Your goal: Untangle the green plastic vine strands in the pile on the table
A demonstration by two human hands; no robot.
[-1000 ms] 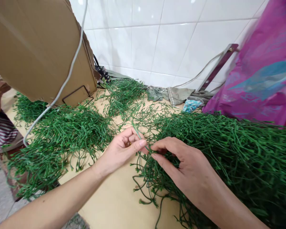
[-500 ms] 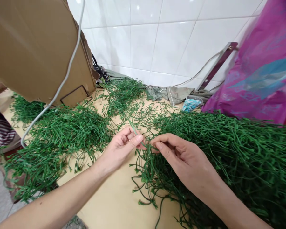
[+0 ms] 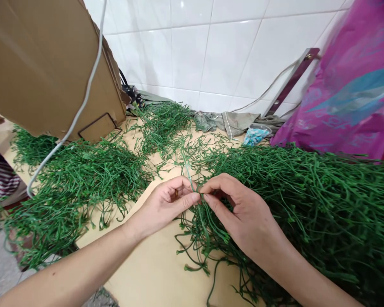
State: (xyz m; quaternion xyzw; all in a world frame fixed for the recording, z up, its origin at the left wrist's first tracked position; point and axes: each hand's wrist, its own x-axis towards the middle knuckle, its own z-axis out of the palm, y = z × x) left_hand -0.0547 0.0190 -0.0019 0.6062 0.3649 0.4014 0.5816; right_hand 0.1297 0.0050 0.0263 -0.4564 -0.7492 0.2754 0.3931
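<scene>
Past the cardboard box (image 3: pixel 51 64), your left hand (image 3: pixel 164 204) is clenched on a pale green stem (image 3: pixel 188 172), and your right hand (image 3: pixel 241 213) pinches strands of the tangled plastic vines (image 3: pixel 307 204); separating them calls for a steady pinch. Farther back, a small dish (image 3: pixel 255 136) holds blue bits.

L hand (image 3: pixel 164 207) & R hand (image 3: pixel 243 213) are hiding the green stem tips (image 3: pixel 199 195), cardboard sheet (image 3: pixel 45 64) is blocking the bench's (image 3: pixel 153 273) back-left, purple plastic (image 3: pixel 348 94) is running off the right edge.
</scene>
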